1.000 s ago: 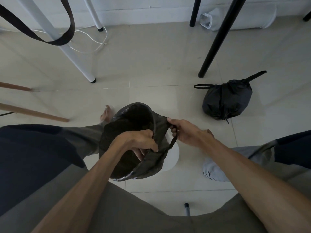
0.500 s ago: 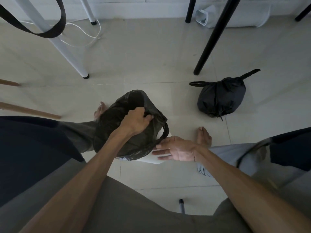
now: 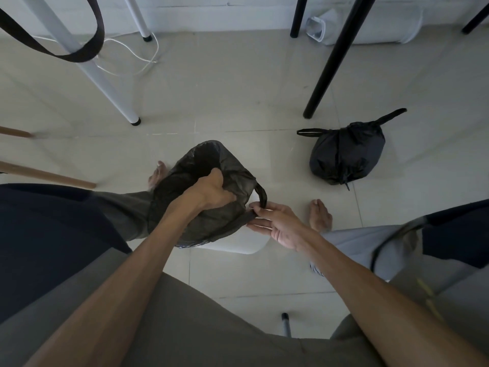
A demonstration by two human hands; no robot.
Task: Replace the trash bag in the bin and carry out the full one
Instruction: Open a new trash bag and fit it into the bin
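Note:
A fresh dark trash bag (image 3: 201,218) is draped over a white bin (image 3: 238,242) on the floor between my feet; only the bin's lower right side shows. My left hand (image 3: 211,193) clutches the bag's rim at the top. My right hand (image 3: 275,223) pinches the bag's right edge just below its loop handle (image 3: 260,196). The full black bag (image 3: 346,157), tied shut with two handles sticking out, lies on the tiles to the right, beyond my right foot.
A white table leg (image 3: 105,83) and a white cable (image 3: 137,56) stand at the back left, a black leg (image 3: 330,62) at the back right. Wooden chair legs (image 3: 47,174) reach in from the left. A dark strap (image 3: 66,53) hangs at upper left. A white roll (image 3: 365,27) lies by the wall.
My left hand moved from the near rim to the bag's top and pushed it down over the bin. My right hand let go of the handle, opened, then pinched the bag's right edge.

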